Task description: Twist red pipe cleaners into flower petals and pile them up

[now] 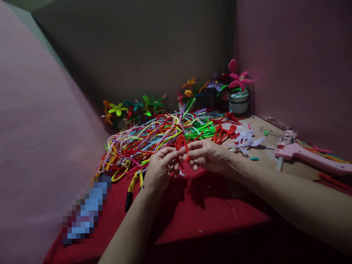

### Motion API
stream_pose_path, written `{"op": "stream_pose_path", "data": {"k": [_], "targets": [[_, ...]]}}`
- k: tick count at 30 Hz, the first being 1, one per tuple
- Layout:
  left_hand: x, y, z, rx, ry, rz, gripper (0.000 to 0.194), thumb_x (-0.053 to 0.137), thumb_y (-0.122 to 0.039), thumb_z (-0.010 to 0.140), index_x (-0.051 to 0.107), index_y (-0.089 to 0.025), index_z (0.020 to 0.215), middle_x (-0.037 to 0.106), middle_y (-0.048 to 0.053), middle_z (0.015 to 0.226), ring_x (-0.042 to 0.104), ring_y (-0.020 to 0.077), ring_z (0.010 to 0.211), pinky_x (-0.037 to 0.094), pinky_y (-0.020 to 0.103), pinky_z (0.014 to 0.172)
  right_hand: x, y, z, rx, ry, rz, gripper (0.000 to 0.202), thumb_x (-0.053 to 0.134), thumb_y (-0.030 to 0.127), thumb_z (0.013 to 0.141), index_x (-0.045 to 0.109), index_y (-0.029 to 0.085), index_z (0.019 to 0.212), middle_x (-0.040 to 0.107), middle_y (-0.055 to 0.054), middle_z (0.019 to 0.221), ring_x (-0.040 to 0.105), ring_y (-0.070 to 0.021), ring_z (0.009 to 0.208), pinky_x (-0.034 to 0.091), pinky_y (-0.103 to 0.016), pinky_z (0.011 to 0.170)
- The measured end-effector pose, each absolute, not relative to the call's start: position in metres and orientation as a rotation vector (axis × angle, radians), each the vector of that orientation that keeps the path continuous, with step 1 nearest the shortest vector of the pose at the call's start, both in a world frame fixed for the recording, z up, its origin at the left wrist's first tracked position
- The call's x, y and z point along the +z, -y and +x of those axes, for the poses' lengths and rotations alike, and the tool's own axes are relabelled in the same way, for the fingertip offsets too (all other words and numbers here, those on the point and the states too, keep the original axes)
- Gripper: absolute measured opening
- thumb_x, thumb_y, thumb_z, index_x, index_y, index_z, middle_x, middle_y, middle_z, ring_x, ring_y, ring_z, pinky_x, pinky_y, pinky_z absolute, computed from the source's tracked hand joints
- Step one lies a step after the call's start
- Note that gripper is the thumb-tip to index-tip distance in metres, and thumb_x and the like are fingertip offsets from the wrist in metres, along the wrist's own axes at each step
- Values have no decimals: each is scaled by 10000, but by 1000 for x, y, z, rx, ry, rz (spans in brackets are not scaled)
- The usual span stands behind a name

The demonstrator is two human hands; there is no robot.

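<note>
A looped red pipe cleaner (181,142) stands up between my two hands over the red cloth. My left hand (162,167) pinches its lower left part between thumb and fingers. From the right, my right hand (207,156) grips the other side of the loop with its fingertips. The hands are close together, and the lower part of the red piece is partly hidden by the fingers. Just behind them lies a large heap of many-coloured pipe cleaners (143,135). Red bent pieces (224,134) and white bent pieces (244,141) lie beyond my right hand.
Yellow-and-black pliers (130,190) lie left of my left hand on the red cloth (170,227). A pink glue gun (308,156) rests on the board (275,128) at right. Finished flowers (118,109) and a lidded container (238,102) stand at the back. A blurred blue object (89,211) is at left.
</note>
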State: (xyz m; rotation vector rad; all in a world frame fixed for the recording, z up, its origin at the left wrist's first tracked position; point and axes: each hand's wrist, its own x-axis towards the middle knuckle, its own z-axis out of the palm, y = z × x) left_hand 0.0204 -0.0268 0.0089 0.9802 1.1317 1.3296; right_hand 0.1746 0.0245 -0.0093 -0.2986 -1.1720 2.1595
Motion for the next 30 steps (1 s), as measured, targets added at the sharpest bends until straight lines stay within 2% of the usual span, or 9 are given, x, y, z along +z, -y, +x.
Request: {"op": "stream_pose_path", "data": {"k": [4, 9, 12, 18, 30], "targets": [[6, 27, 22, 1332, -1150, 1055, 156, 656, -248, 654, 552, -155, 724, 560, -48, 549, 442, 36, 363, 348, 152, 352, -7, -23, 173, 2093, 1105, -347, 168, 705, 155, 624, 588, 110, 736, 592, 7, 588, 528, -67, 458, 419, -189, 425], [5, 29, 28, 1341, -1262, 1225, 120, 630, -235, 678, 550, -145, 680, 548, -39, 521, 446, 46, 388, 356, 163, 388, -5, -20, 169, 1945, 1124, -492, 202, 694, 228, 645, 528, 119, 609, 598, -16, 568, 498, -66, 410, 397, -189, 371], [7, 31, 32, 1368, -1343, 1307, 120, 619, -225, 685, 535, -148, 646, 516, -46, 462, 437, 57, 371, 345, 168, 378, -6, -19, 167, 1860, 1186, -562, 209, 682, 259, 658, 539, 112, 622, 601, -23, 577, 502, -70, 404, 402, -193, 361], [7, 34, 35, 1328, -1357, 1375, 126, 599, -255, 704, 532, -154, 668, 542, -32, 492, 444, 67, 368, 340, 178, 371, -10, -19, 166, 1767, 1232, -615, 216, 672, 278, 662, 530, 119, 627, 593, -18, 581, 512, -72, 414, 413, -192, 359], [4, 34, 37, 1316, -1424, 1385, 149, 593, -274, 706, 510, -155, 674, 521, -41, 455, 452, 75, 370, 343, 176, 372, -8, -15, 166, 1504, 1380, -725, 203, 607, 280, 706, 495, 145, 604, 517, 36, 454, 450, -69, 347, 380, -204, 352]]}}
